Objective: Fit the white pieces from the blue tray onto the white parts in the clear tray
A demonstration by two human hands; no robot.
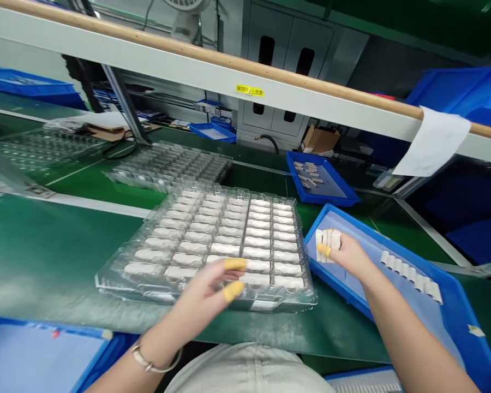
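Note:
A transparent plastic blister tray (175,297) lies in front of me, its slots holding rows of small white oblong pieces (257,242). Over the tray's near edge is my left hand (213,286), thumb and fingers apart and nothing between them. Yellow covers sit on fingertips of both hands. To the right, my right hand (347,252) grips several white pieces (328,243) side by side, above the far left end of a blue bin (466,311). A row of similar white pieces (411,275) lies inside that bin.
Behind stand another stack of transparent trays (175,164) and a blue bin with pieces (327,183). A white rail (180,60) with a wooden strip crosses above the bench; a paper sheet (433,143) hangs from it. Another blue bin (45,360) is at lower left.

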